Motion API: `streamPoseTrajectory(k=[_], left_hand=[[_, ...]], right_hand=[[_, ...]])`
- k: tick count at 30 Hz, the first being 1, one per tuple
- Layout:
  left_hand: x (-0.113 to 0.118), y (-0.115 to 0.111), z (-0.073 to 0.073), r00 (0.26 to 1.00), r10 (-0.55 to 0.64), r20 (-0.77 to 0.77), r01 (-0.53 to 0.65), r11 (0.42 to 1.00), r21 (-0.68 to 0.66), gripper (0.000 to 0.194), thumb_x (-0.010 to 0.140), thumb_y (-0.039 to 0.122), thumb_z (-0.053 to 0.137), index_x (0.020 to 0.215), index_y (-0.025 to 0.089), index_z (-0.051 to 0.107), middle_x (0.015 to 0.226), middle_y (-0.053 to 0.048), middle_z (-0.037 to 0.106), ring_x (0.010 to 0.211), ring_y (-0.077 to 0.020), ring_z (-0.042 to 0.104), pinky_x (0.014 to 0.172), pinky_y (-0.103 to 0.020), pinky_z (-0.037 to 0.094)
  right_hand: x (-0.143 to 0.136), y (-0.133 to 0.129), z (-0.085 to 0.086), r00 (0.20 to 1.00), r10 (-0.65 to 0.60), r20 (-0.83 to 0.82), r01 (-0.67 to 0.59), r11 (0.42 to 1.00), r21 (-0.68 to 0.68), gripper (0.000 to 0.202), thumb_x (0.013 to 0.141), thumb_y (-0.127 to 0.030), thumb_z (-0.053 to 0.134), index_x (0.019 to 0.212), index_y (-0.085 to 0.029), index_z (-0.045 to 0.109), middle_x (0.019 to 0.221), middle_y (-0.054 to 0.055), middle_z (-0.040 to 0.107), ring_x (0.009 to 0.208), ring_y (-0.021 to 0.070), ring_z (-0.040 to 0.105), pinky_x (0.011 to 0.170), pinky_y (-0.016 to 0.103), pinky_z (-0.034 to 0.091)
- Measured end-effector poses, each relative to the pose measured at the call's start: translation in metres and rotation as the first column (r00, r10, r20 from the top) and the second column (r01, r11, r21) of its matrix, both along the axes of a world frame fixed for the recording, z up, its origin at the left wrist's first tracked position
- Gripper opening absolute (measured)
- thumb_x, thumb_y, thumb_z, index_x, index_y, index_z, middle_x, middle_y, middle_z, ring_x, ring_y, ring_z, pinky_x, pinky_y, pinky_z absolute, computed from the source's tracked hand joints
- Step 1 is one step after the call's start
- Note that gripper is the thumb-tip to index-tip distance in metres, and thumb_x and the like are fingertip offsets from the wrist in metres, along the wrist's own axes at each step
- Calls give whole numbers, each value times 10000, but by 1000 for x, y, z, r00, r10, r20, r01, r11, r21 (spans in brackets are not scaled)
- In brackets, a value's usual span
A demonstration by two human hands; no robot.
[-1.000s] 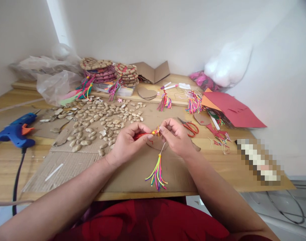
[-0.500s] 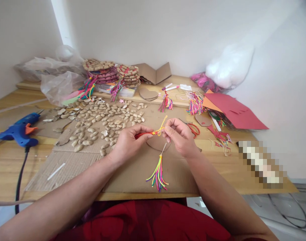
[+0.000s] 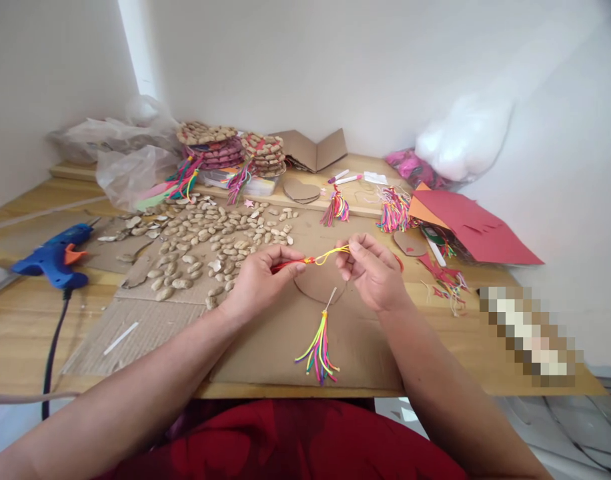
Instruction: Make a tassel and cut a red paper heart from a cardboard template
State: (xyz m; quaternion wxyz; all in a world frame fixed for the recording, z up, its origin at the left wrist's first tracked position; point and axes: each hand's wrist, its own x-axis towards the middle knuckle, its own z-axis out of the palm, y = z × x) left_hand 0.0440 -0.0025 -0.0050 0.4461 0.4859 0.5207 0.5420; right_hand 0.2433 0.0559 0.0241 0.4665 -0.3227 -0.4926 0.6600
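My left hand (image 3: 258, 280) pinches a bundle of red threads (image 3: 284, 265) at its knotted end. My right hand (image 3: 374, 272) pinches a yellow thread (image 3: 330, 253) that runs from that knot and loops between the two hands. Both hands hover over a brown cardboard sheet (image 3: 265, 347). A finished multicoloured tassel (image 3: 319, 343) lies on the cardboard just below my right hand. A round cardboard cutout (image 3: 318, 283) lies under the hands.
Peanut shells (image 3: 210, 240) are spread at the left rear. A blue glue gun (image 3: 53, 257) with a cable lies far left. Red scissors (image 3: 398, 260) hide partly behind my right hand. Red paper (image 3: 473, 223), tassels (image 3: 393, 207), stacked shell mats (image 3: 220, 143) and plastic bags stand behind.
My right hand has pulled the yellow thread out to the right, away from the left hand, so the loop is longer. The view has shifted slightly to the left.
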Motion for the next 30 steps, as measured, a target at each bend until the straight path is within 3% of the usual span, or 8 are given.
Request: streamPoseTrajectory(k=[6, 18, 23, 30], left_hand=[[1, 0, 1, 999, -28, 26, 27, 999, 16, 306, 740, 413, 822, 887, 166, 716, 807, -47, 760, 640, -132, 655, 615, -251, 522], [-1, 1, 0, 1000, -13, 23, 12, 999, 37, 286, 750, 389, 817, 893, 161, 721, 763, -40, 744, 642, -141, 660, 646, -268, 532], [-1, 2, 3, 989, -44, 144, 46, 999, -16, 379, 751, 420, 830, 997, 147, 740, 872, -54, 756, 693, -115, 650, 694, -241, 536], [-3, 2, -3, 920, -104, 377, 145, 986, -80, 389, 768, 439, 835, 1043, 181, 740, 821, 3, 671, 668, -85, 595, 660, -226, 551]], right_hand=[[3, 6, -1, 990, 2, -140, -17, 994, -105, 263, 775, -346, 766, 833, -216, 545, 1008, 25, 738, 656, 102, 649, 486, 211, 462], [23, 30, 0, 934, -239, -265, 187, 961, -205, 133, 814, -246, 738, 783, -201, 617, 886, 1, 762, 627, 81, 656, 467, 180, 476], [24, 33, 0, 924, -299, -239, 272, 952, -141, 206, 827, -319, 754, 762, -191, 606, 737, -26, 702, 576, 81, 633, 450, 180, 463], [24, 33, 0, 924, -346, -162, 333, 937, -104, 332, 744, -382, 816, 719, -191, 545, 625, -59, 602, 481, 70, 565, 417, 177, 446]])
